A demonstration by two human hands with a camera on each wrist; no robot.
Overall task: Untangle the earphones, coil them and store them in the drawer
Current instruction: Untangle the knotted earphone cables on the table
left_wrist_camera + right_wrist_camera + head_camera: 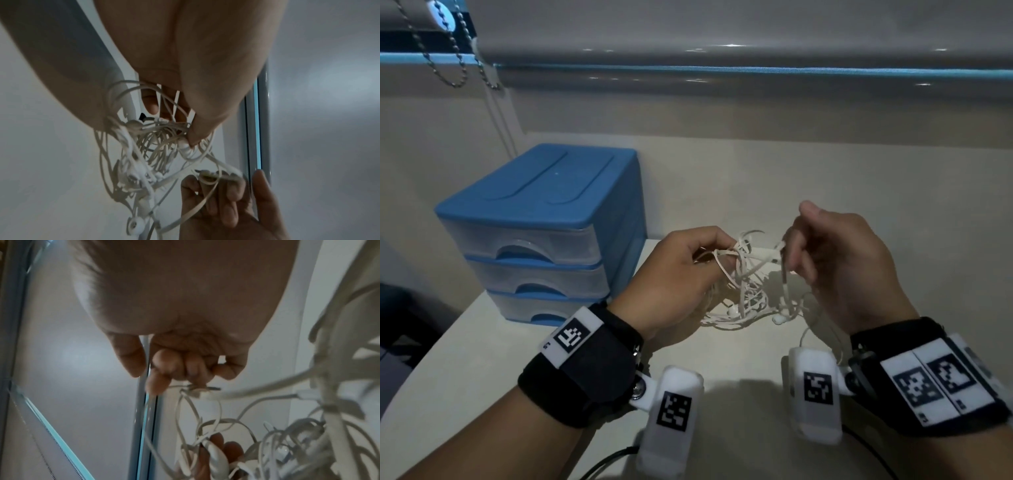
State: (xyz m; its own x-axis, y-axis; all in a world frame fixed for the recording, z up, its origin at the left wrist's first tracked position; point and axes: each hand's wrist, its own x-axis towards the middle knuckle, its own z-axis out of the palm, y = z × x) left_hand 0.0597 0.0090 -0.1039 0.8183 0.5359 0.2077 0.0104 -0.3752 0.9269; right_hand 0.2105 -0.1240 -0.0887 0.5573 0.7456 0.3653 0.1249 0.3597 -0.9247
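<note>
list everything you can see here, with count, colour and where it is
earphones: one tangled bunch, white, held up between both hands, lower loops resting on the table
drawer unit: one, blue frame with three clear drawers, all shut, on the table at left
table: one, cream, under everything
roller blind: one, grey, behind the table
bead chain: one, metal, hanging at top left
wrist cameras: two, white with black markers, on black straps
left hand: pinches the left side of the tangle
right hand: pinches a strand at the right side of the tangle
</note>
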